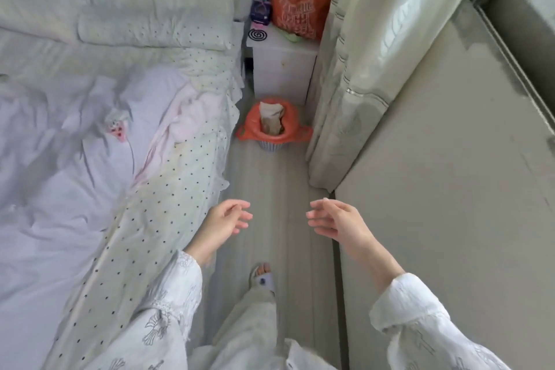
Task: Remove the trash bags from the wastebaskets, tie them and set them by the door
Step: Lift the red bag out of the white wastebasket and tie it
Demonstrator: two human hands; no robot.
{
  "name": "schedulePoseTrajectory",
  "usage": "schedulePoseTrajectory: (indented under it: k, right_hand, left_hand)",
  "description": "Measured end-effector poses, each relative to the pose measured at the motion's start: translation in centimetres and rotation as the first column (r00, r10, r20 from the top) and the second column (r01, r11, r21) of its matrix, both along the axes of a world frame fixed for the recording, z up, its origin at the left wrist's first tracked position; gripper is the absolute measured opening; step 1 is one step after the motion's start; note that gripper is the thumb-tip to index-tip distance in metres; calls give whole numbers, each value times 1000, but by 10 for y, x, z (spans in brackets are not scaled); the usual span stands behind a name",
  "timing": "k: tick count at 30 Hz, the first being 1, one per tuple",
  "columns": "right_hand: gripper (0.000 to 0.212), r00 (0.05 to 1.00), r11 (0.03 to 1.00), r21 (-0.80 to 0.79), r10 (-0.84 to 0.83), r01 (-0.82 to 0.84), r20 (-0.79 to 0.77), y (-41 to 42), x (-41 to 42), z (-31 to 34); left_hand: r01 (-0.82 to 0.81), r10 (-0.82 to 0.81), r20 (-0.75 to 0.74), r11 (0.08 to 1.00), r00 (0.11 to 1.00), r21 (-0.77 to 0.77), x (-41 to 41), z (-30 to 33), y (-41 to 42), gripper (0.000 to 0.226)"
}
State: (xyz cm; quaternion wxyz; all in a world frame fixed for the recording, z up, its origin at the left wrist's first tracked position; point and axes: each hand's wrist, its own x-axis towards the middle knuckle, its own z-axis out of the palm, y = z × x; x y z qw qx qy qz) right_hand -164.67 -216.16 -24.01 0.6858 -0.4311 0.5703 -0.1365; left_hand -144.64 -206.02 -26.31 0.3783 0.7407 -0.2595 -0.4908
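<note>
Both hands held out empty over the floor, wastebasket ahead.
Left hand (225, 222) and right hand (336, 221) are raised palms inward, fingers loosely curled, each grip released. Orange trash bag (271, 123) is seen lining the wastebasket (268, 146) between bed (90, 129) and curtain (354, 69), below the nightstand (282, 69).

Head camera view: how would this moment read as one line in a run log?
stage: approach | left hand: open, empty | right hand: open, empty | orange plastic trash bag: lining small wastebasket on floor ahead, untouched
</note>
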Motion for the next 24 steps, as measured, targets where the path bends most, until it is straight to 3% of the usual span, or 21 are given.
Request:
schedulePoseTrajectory:
  k: [5, 11, 19, 24]
  right_hand:
    - [27, 1000, 999, 47, 16, -16, -18, -109, 57, -5]
    - [24, 996, 986, 165, 18, -3, -90, -224, 109, -57]
    - [36, 975, 955, 291, 107, -47, -194, -381, 187, -160]
    - [32, 960, 929, 368, 58, 49, -273, -460, 224, -262]
  left_hand:
    - [0, 0, 2, 999, 1000, 43, 57, -2, -104, 26]
    - [-23, 32, -40, 979, 999, 204, 104, -48, -203, 28]
    - [-83, 132, -94, 910, 987, 407, 148, -153, -331, 17]
    - [-61, 117, -86, 870, 989, 488, 187, -259, -409, 32]
